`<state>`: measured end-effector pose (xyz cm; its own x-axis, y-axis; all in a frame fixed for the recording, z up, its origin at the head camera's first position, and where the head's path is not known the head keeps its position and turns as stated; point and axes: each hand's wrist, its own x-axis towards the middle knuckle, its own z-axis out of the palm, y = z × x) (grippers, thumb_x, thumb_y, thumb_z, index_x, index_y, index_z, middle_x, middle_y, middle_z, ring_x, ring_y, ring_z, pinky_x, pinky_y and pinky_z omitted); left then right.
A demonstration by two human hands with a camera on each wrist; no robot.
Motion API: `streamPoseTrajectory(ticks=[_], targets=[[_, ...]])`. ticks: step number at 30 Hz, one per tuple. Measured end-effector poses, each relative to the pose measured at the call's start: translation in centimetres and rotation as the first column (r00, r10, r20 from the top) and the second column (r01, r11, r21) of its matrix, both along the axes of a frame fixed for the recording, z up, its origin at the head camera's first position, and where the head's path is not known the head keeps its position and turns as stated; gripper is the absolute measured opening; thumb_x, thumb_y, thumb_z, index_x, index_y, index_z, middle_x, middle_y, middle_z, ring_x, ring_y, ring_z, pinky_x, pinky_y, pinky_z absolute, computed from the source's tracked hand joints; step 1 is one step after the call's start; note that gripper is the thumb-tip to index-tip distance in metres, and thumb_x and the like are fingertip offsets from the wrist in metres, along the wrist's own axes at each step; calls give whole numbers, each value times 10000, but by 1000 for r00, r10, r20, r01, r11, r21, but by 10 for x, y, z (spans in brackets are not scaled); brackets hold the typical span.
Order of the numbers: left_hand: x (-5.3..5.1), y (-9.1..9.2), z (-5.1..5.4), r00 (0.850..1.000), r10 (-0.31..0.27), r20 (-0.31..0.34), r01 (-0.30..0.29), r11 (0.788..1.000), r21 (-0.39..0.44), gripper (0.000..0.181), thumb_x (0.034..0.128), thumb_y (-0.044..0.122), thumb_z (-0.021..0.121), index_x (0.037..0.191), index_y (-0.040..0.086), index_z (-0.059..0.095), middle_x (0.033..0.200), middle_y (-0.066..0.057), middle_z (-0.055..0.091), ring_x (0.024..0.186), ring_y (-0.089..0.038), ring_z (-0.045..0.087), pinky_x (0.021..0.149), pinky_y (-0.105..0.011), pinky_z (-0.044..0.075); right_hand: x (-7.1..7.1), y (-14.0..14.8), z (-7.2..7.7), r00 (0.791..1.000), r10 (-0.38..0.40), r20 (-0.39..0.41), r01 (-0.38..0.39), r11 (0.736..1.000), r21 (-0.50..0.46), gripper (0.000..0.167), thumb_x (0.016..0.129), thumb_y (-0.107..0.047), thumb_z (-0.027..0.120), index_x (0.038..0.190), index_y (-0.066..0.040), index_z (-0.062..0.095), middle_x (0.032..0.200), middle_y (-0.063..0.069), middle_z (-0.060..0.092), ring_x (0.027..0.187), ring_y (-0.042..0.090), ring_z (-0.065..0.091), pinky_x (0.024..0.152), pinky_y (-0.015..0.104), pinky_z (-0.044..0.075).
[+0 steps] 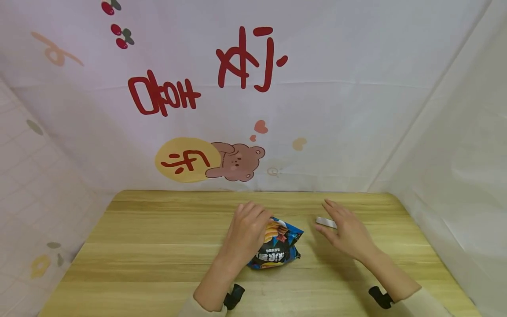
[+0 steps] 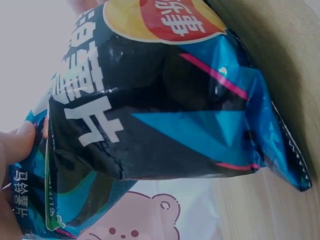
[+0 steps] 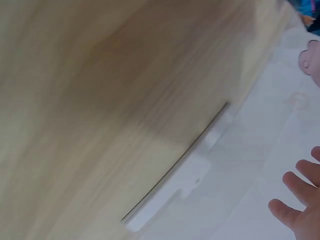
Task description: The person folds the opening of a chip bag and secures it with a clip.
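Note:
A blue and black snack bag with printed lettering [image 1: 275,248] stands at the middle of the table; it fills much of the left wrist view [image 2: 150,95]. My left hand [image 1: 245,231] grips its upper left part, with the fingers curled over it; the thumb [image 2: 20,142] presses on the bag's edge. To the right, a small flat white object [image 1: 326,222] lies on the table between the spread thumb and fingers of my right hand [image 1: 350,231]. In the right wrist view this white object [image 3: 187,175] shows a notched side, apart from the spread fingers of the hand [image 3: 305,195].
The wooden table [image 1: 158,246] has rounded far corners. Behind it hangs a white cloth [image 1: 336,110] with red lettering, hearts and a printed bear [image 1: 239,163]. More cloth hangs at the left and right sides. A dark band is on each wrist.

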<state>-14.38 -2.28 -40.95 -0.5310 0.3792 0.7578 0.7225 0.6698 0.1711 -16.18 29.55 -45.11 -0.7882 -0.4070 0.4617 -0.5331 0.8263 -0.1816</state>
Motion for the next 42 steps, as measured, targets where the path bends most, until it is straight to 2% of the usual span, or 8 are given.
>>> streamPoseTrajectory(ticks=[4,7,13,18,23,28,37,42], targets=[[0,0,0,1000,2,-6,-2,1000,0,58,898,85,831,924,93,779,888,-8,732,836,-189,634,693,-318,409,-4,13,-4,1000,-10,28,8,999,48,811,845,-262,875,1472,103,512,1467,308,545,1293,524,555,1027,701,427],[0,0,0,1000,2,0,-2,1000,-1,54,900,85,829,928,91,783,893,-8,736,843,-189,638,695,-317,411,-8,23,-7,994,-48,93,40,995,91,853,875,-343,850,1495,106,475,1496,340,495,1310,551,525,1039,704,413],[2,0,1,1000,-4,28,4,1000,-3,72,890,58,832,945,81,791,901,-17,743,848,-193,635,694,-312,406,-14,36,-7,963,-114,243,70,981,183,929,935,-479,765,1545,110,384,1564,382,374,1409,565,411,1067,716,384],[2,0,1,1000,-4,30,5,1000,-5,93,881,46,836,951,89,792,898,-16,741,843,-192,634,696,-312,406,-18,43,-11,938,-144,314,84,977,197,925,932,-454,775,1547,110,376,1541,388,400,1375,582,443,1036,725,406],[2,0,1,999,-1,35,1,1000,-8,84,886,50,831,949,85,789,902,-17,741,850,-194,637,700,-315,407,-23,48,-15,934,-135,330,74,979,189,771,876,-270,837,1430,149,503,1402,395,534,1160,552,620,892,651,527],[2,0,1,999,-3,48,4,1000,-12,12,930,72,787,934,83,784,904,-21,741,852,-198,636,705,-319,407,-27,52,-18,934,-126,336,67,981,181,643,820,-124,826,1352,140,580,1311,353,617,1069,477,673,810,591,564],[2,0,0,999,-1,55,2,1000,-16,26,945,103,779,930,84,789,909,-25,748,853,-204,643,713,-323,420,-33,56,-23,933,-118,340,74,987,140,404,822,-69,837,1171,54,674,1044,198,728,905,373,711,718,545,577],[1,1,0,999,7,39,-6,1000,-17,52,899,78,827,934,95,792,907,-18,748,854,-199,643,712,-316,423,-31,54,-21,944,-120,307,81,987,138,403,828,-91,858,1157,60,681,1025,200,733,868,365,716,694,529,577]])
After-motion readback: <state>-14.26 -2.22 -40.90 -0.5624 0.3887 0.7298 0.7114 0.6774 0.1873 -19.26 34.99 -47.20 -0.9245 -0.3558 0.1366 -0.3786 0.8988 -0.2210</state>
